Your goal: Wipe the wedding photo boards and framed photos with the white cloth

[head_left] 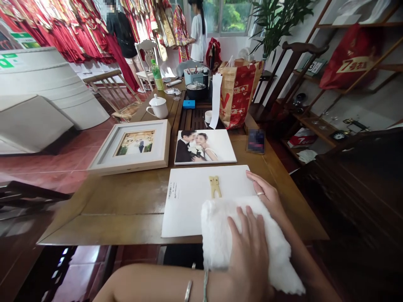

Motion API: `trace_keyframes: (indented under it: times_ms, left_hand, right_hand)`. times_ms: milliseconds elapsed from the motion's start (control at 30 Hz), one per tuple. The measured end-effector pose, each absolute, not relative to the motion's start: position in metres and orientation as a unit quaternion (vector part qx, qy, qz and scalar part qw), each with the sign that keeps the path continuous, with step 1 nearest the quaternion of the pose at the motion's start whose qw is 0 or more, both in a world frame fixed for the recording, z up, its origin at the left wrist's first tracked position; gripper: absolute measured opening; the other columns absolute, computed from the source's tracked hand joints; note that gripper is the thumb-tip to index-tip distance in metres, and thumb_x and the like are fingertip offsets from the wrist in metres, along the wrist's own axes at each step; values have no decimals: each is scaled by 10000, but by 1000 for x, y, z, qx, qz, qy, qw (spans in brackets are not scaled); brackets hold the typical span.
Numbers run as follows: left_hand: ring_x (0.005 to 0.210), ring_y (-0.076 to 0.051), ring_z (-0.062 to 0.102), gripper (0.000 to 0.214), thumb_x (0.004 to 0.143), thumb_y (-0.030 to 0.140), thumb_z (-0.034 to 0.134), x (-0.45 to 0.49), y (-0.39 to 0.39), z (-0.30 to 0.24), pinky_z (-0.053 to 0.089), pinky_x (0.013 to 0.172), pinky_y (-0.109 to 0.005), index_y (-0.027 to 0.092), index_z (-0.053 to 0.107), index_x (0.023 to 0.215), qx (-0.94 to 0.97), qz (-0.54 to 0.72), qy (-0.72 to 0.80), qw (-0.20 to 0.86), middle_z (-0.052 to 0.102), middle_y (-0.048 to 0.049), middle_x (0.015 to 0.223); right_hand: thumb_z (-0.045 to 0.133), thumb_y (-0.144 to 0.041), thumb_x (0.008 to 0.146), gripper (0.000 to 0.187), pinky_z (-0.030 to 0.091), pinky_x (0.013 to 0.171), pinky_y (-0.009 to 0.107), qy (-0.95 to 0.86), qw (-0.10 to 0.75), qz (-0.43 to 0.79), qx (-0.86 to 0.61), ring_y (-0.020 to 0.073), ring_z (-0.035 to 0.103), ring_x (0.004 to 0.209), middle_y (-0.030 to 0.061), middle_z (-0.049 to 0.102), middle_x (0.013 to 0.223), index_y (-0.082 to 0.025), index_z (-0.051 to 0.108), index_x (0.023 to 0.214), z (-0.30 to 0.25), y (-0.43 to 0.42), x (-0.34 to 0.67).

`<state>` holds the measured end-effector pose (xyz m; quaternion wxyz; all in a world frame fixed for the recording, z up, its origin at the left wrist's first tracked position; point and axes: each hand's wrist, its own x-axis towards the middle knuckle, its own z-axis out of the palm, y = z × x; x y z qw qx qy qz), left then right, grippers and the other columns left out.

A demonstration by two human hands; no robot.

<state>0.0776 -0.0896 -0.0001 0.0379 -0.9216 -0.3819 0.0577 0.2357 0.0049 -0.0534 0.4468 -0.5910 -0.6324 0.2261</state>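
Observation:
A white photo panel (189,201) lies back side up near the table's front edge. On it show a small printed label (172,191) and a brass-coloured hanger plate (214,184). My left hand (250,239) rests with fingers spread on top of a fluffy white cloth (217,226), which covers the panel's near right part and hangs past the table edge. My right hand (266,191), wearing a ring, lies with outstretched fingers against the panel's far right corner. Just beyond is a wedding photo panel (204,147), picture side up. To its left lies a pale wooden picture frame (135,144).
The brown table (119,205) also bears a lidded white cup (157,107), a green bottle (156,75), a blue box (189,104) and a red-and-brown paper bag (241,92). A dark wooden chair (296,54) stands at right. Two people stand by the hanging red garments (82,33).

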Motion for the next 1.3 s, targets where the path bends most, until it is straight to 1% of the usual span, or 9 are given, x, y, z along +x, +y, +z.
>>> trace_keyframes:
  times_ms: [133,367,500,600,700,867,1067,1167,1300]
  left_hand:
    - [1353,-470,220,1037,703,670,582,90,-55,4,313,1004,-623,51,250,1466,-897,73,-432,60,282,-231,1498]
    - [1343,-459,254,1042,698,563,654,107,-1,-1,307,1015,-592,34,200,1473,-847,78,-522,70,255,-246,1503]
    - [1370,-478,153,1083,638,625,655,98,-33,-9,254,1041,-601,76,243,1475,-861,53,-490,125,244,-184,1526]
    - [1382,-467,127,1042,637,656,614,87,-73,-15,215,1054,-622,130,282,1472,-883,50,-451,119,272,-148,1523]
    - [1388,-450,131,1026,635,654,607,80,-100,-20,227,1042,-628,156,286,1473,-893,41,-439,89,304,-143,1510]
    - [1374,-459,170,1208,537,634,710,78,-95,-12,295,1028,-595,83,205,1485,-904,46,-423,38,251,-203,1518]
    - [1394,-412,171,1036,709,608,621,79,-32,8,267,1053,-600,84,181,1486,-883,78,-463,20,182,-213,1535]
    - [1397,-392,180,981,753,561,608,80,6,10,256,1062,-585,85,165,1487,-868,78,-491,6,159,-205,1543]
    - [1386,-391,209,976,765,531,606,81,24,7,266,1058,-576,73,140,1489,-867,84,-491,20,164,-212,1540]
  right_hand:
    - [422,-383,922,383,425,1053,420,-624,459,240,-585,247,536,1244,61,610,1309,-254,620,1223,-58,6,240]
    - [488,-334,825,472,450,1023,405,-651,455,238,-559,277,540,1234,65,580,1345,-234,585,1276,-64,7,244]
    - [491,-324,858,426,442,1034,421,-645,453,236,-569,264,536,1240,69,591,1331,-248,591,1265,-59,5,239]
    - [451,-343,908,389,419,1057,434,-638,443,238,-583,249,516,1263,68,577,1346,-261,588,1263,-52,3,234]
    - [430,-383,927,383,406,1070,437,-643,429,229,-592,245,505,1274,68,574,1349,-260,595,1250,-48,2,230]
    - [403,-378,939,379,414,1066,417,-650,424,216,-593,233,514,1266,65,582,1338,-261,599,1242,-50,4,231]
    - [480,-269,885,410,420,1061,432,-661,430,216,-575,249,518,1262,68,573,1350,-258,568,1285,-58,5,236]
    - [517,-222,846,485,422,1061,421,-675,423,210,-567,249,508,1273,68,541,1383,-256,528,1330,-60,5,236]
    - [485,-222,872,490,395,1085,421,-680,417,207,-567,239,444,1327,71,486,1432,-241,498,1361,-60,5,235]
